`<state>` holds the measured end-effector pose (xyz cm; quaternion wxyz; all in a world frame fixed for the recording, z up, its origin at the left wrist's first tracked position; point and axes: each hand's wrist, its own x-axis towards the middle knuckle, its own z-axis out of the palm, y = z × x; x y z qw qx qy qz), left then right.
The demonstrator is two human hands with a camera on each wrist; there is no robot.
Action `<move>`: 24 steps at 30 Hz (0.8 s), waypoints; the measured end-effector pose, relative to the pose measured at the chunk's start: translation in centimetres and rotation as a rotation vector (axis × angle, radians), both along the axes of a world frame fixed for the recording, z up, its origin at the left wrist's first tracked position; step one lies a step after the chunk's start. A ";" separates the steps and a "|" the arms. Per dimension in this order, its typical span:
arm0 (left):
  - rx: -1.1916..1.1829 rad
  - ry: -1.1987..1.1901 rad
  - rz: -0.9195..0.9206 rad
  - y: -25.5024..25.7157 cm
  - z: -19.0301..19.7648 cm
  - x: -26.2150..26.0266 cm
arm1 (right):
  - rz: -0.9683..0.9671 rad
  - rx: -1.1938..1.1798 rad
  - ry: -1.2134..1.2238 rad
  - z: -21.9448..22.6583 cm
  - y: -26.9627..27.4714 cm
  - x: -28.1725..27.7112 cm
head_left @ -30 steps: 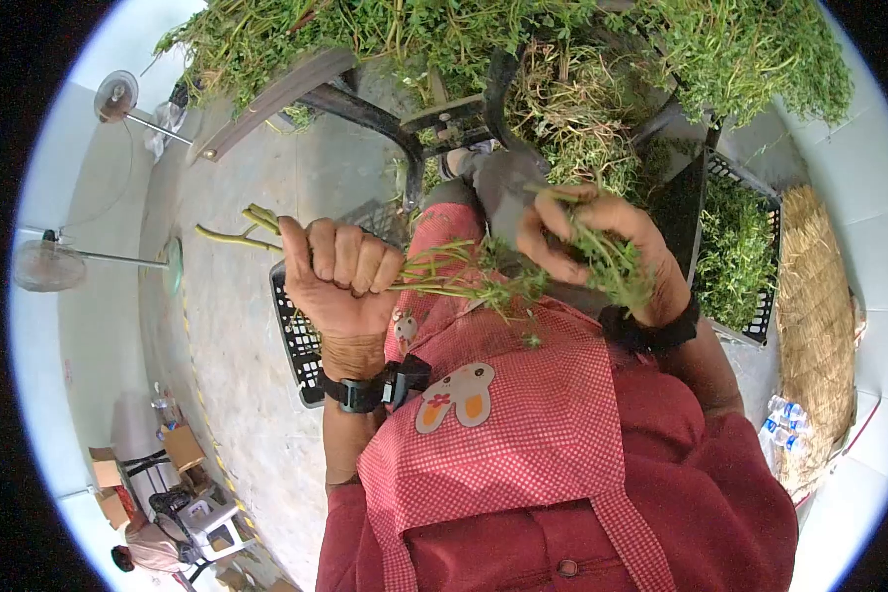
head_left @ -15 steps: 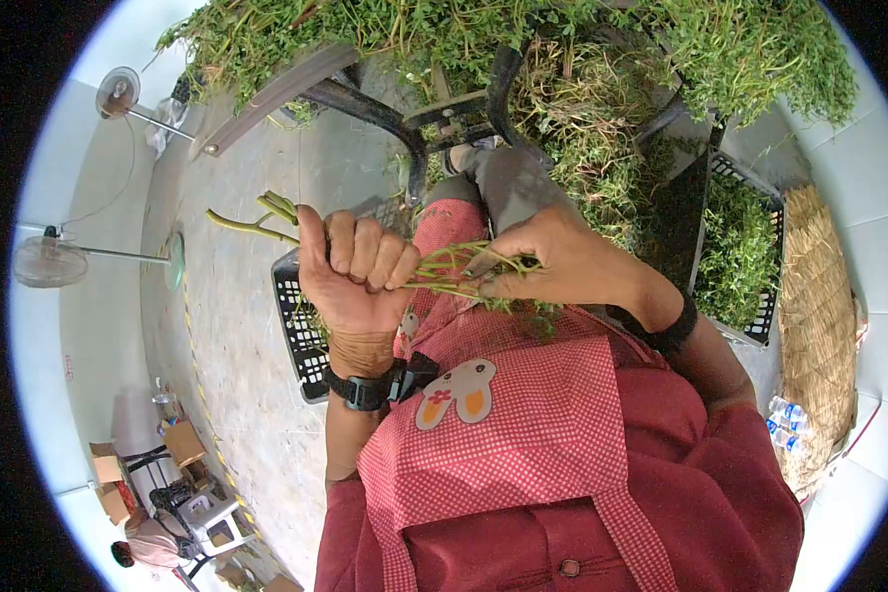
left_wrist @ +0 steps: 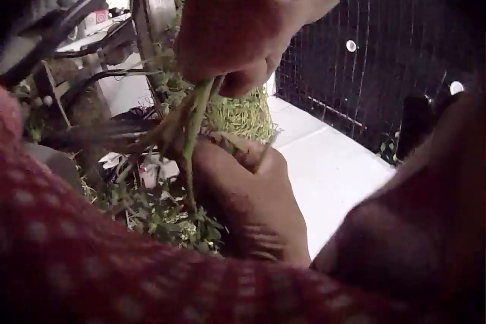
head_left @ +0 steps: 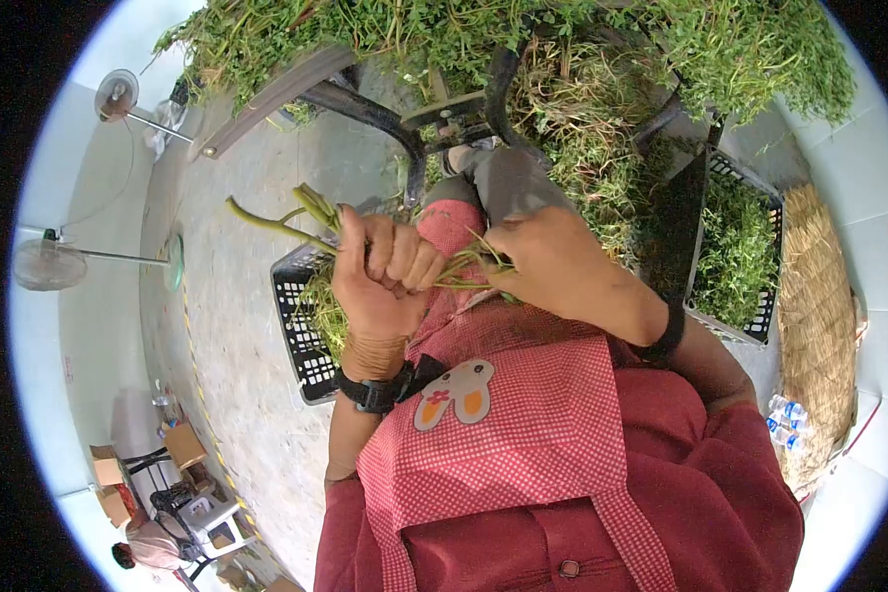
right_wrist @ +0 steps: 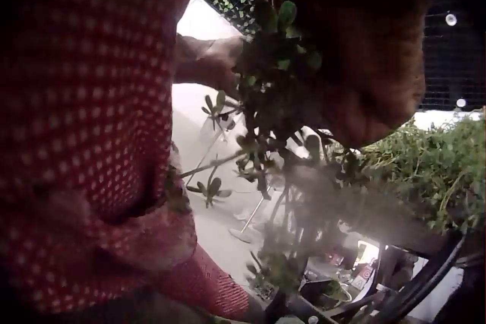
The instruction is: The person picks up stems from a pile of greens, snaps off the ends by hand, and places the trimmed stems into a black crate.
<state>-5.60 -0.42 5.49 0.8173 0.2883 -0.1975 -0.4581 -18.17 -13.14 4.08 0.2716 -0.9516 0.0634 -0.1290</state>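
My left hand (head_left: 385, 276) grips a small bunch of thick green plant stems (head_left: 276, 222) in its fist, their bare ends jutting out to the left past the thumb. Just right of it, my right hand (head_left: 562, 264) pinches the thinner part of the same stems (head_left: 454, 271), above the red checked apron (head_left: 523, 424). In the left wrist view, a green stem (left_wrist: 199, 111) runs from the left hand (left_wrist: 243, 24) down to the right hand (left_wrist: 250, 195). Small rounded leaves (right_wrist: 262, 104) hang below the right hand (right_wrist: 372, 73) in the right wrist view.
Leafy greens (head_left: 395, 44) are heaped on the table ahead, with another heap (head_left: 582, 118) beneath. Black crates stand left (head_left: 311, 390) and right (head_left: 775, 247), both containing greens. A straw mat (head_left: 819, 326), water bottles (head_left: 787, 424), fans and a seated person lie farther out.
My right hand has come from the right to the stems, pinched them and slid closer to the left fist. The left hand has shifted slightly right with the bunch; greens show in the left crate.
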 end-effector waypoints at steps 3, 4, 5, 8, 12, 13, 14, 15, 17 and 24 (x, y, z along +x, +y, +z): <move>-0.024 0.147 -0.059 -0.2 0.4 -0.7 | -0.148 -0.119 -0.031 -2.0 -0.5 0.8; -0.020 0.148 -0.062 0.1 0.7 -0.9 | -0.221 -0.147 -0.015 -3.1 -1.2 1.3; -0.082 0.176 -0.081 0.4 0.9 -1.0 | -0.295 -0.105 -0.022 -4.8 -2.7 1.9; -0.167 0.169 -0.096 1.0 0.9 -0.1 | -0.495 0.044 -0.046 -8.5 -9.2 0.2; -0.209 0.142 -0.063 1.7 0.4 1.2 | -0.997 -0.150 0.311 -12.3 -20.1 -11.6; -0.224 0.156 -0.063 1.8 0.3 1.4 | -1.045 -0.225 0.318 -12.9 -22.7 -15.5; -0.237 0.168 -0.066 1.8 0.3 1.4 | -1.095 -0.297 0.326 -13.4 -25.2 -19.3; -0.216 0.177 -0.036 1.8 0.5 1.3 | -1.118 -0.383 0.335 -15.2 -27.9 -23.3; -0.229 0.175 -0.043 1.7 0.7 1.2 | -1.144 -0.415 0.349 -16.8 -30.2 -28.2; -0.263 0.092 -0.110 1.1 0.7 1.1 | -0.465 0.707 -0.235 -10.6 -22.1 -14.8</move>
